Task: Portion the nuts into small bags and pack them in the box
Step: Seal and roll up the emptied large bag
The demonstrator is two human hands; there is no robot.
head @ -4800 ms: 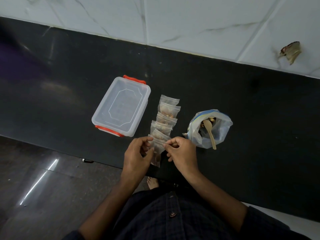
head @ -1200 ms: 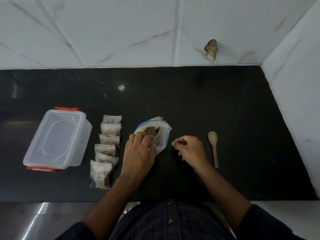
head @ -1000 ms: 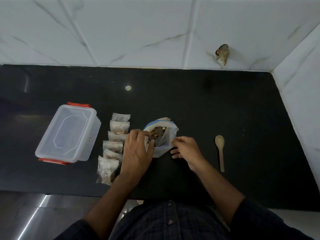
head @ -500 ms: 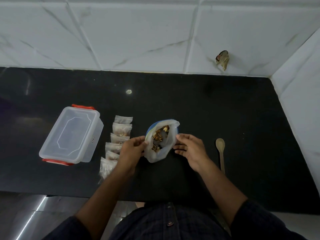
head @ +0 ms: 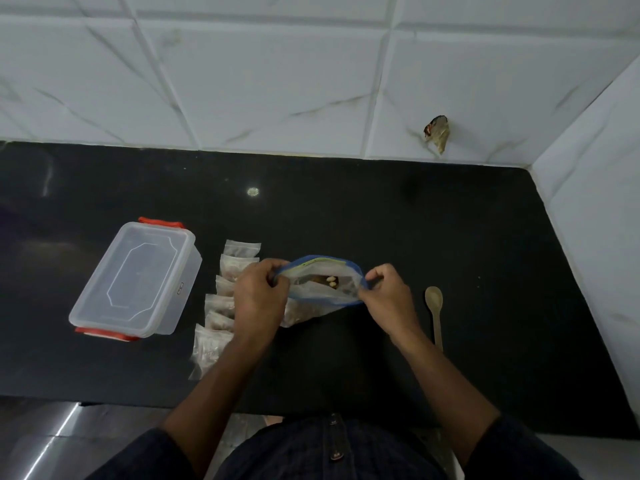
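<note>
Both hands pinch the mouth of the big zip bag [head: 322, 292], one at each end. Left hand [head: 259, 299] has fingers curled round the left corner of the blue zip strip; right hand [head: 388, 299] has fingers curled on the right corner. Bag mouth pulled wide between them, not sealed, a few nuts [head: 329, 280] visible inside, rest of the contents blurred through the plastic. Bag's lower part hangs below the hands toward the black counter [head: 450, 220]; cannot tell if it touches. Just left of the left hand, a column of small filled bags [head: 221, 303] lies on the counter, overlapping each other like shingles, the hand covering part of their right edges. Further left, apart from the small bags, the clear plastic box [head: 135, 282] with red clips on its two short ends, lid on, sitting at a slant. Right of the right hand, a wooden spoon [head: 434, 313] lies flat, bowl away from the person, handle toward the counter edge, not touching the hand. White marble-pattern tile wall [head: 277, 81] behind, with a small brownish scrap [head: 437, 131] stuck on it at upper right. Dark sleeves [head: 519, 452] at the bottom.
</note>
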